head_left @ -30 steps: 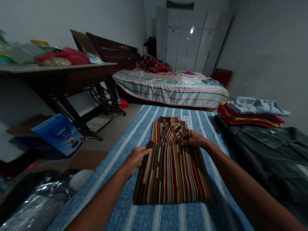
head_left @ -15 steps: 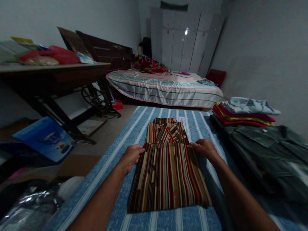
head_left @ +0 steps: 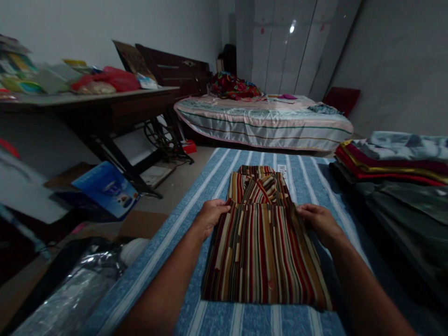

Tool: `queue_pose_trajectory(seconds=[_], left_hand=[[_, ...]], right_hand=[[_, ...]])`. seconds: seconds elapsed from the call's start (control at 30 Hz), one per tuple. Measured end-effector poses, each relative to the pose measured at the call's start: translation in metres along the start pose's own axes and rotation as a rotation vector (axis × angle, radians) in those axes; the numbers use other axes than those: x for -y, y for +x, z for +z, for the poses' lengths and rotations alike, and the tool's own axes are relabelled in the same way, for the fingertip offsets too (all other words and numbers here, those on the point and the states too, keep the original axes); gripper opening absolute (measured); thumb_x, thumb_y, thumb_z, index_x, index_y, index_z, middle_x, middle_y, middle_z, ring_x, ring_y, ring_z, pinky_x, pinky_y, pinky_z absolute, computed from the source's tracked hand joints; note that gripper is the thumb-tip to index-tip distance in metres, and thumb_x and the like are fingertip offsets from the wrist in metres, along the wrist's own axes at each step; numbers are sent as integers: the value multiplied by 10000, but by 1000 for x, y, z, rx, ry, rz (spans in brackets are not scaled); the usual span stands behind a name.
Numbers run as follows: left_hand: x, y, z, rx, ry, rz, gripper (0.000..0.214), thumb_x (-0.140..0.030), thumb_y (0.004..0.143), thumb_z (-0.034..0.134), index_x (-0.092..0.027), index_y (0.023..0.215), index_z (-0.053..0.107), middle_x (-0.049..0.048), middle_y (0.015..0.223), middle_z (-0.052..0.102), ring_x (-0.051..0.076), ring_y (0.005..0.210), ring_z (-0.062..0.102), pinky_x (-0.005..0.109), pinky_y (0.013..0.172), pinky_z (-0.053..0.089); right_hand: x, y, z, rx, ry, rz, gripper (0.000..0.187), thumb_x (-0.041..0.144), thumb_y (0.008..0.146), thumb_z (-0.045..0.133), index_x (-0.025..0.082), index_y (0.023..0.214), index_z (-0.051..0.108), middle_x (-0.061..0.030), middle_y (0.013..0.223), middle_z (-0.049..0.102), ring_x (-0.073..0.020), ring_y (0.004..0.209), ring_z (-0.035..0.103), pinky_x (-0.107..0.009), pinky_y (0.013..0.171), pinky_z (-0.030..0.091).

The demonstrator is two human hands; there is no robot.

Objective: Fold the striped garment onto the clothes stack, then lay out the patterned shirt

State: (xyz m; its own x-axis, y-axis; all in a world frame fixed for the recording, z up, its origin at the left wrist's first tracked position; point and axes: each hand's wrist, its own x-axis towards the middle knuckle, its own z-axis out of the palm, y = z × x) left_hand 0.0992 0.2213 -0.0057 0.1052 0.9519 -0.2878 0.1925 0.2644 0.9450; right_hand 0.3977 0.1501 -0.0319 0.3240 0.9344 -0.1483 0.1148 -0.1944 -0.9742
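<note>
A striped shirt (head_left: 266, 252) in red, brown, cream and black lies folded on the blue-and-white striped cloth (head_left: 189, 247). Its hem is turned up toward the collar, which shows at the far end. My left hand (head_left: 210, 217) pinches the left end of the folded edge between thumb and fingers. At the right end of that same edge, my right hand (head_left: 321, 223) pinches the fabric. The shirt's lower part lies flat between my forearms.
To the right sit a stack of folded clothes (head_left: 395, 161) and dark green garments (head_left: 409, 210). Beyond stands a bed (head_left: 259, 121). On the left are a sewing-machine table (head_left: 140, 95), a blue box (head_left: 108, 191) and clear plastic wrapping (head_left: 77, 289).
The view has turned left, so everything sits further right in the picture. Both hands keep their pinch on the shirt's folded edge, and the shirt lies much as before.
</note>
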Motion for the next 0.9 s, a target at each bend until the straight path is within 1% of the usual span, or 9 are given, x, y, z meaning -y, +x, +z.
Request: queue_pose_trajectory(seconds=[0.07, 0.13, 0.3, 0.4, 0.5, 0.57, 0.67, 0.8, 0.9], left_hand=[[1, 2, -2, 62, -119, -52, 211, -304, 575, 676, -153, 714, 628, 18, 641, 669, 166, 576, 620, 273, 560, 467], [3, 5, -2, 66, -139, -80, 224, -330, 576, 693, -149, 682, 616, 26, 624, 664, 165, 555, 614, 270, 548, 465], [4, 12, 3, -134, 222, 94, 343, -416, 606, 686, -160, 830, 646, 15, 663, 672, 191, 628, 630, 276, 589, 459], [3, 17, 7, -199, 415, 236, 359, -390, 594, 677, -180, 883, 645, 15, 710, 672, 217, 714, 639, 293, 666, 462], [5, 20, 9, -176, 450, 309, 285, -364, 600, 644, -191, 826, 647, 27, 760, 678, 228, 777, 642, 299, 736, 462], [6, 20, 9, -177, 445, 340, 222, -362, 612, 616, -195, 756, 640, 31, 747, 674, 226, 773, 639, 301, 751, 460], [6, 18, 8, -168, 381, 367, 194, -374, 638, 587, -194, 696, 628, 21, 702, 658, 211, 748, 630, 294, 738, 459], [6, 15, 7, -90, 123, 267, 312, -455, 642, 627, -187, 802, 626, -5, 695, 658, 181, 660, 617, 276, 640, 463], [8, 17, 6, -115, 91, 238, 343, -433, 591, 677, -181, 816, 613, -3, 720, 669, 193, 714, 637, 277, 669, 468]], right_hand=[[0, 0, 0, 18, 96, 74, 283, 452, 592, 665, 186, 646, 585, -7, 539, 580, -139, 462, 524, -243, 450, 393], [-1, 2, 2, -5, 95, 122, 279, 447, 595, 668, 188, 641, 575, -12, 523, 576, -148, 456, 533, -245, 431, 397], [-3, 9, 4, -86, 72, 145, 315, 426, 619, 676, 169, 792, 617, -10, 560, 607, -142, 447, 542, -236, 412, 392], [-5, 11, 4, -66, -33, 80, 399, 449, 615, 685, 152, 875, 628, 0, 575, 608, -137, 464, 536, -228, 416, 373], [-10, 15, 5, -64, -256, -48, 439, 463, 613, 690, 143, 910, 655, 11, 563, 586, -151, 513, 547, -236, 452, 368], [-13, 17, 7, -93, -347, -126, 392, 427, 631, 668, 148, 906, 673, -3, 598, 608, -170, 576, 578, -249, 503, 393], [-11, 16, 11, -79, -204, -146, 281, 376, 632, 640, 157, 806, 670, -39, 698, 664, -186, 666, 615, -264, 588, 441], [-3, 11, 14, 26, 183, -14, 300, 387, 585, 697, 168, 780, 633, -11, 685, 665, -145, 594, 600, -240, 567, 452], [-2, 12, 15, -6, 223, 37, 332, 368, 509, 736, 162, 736, 608, 2, 625, 648, -130, 538, 581, -228, 528, 443]])
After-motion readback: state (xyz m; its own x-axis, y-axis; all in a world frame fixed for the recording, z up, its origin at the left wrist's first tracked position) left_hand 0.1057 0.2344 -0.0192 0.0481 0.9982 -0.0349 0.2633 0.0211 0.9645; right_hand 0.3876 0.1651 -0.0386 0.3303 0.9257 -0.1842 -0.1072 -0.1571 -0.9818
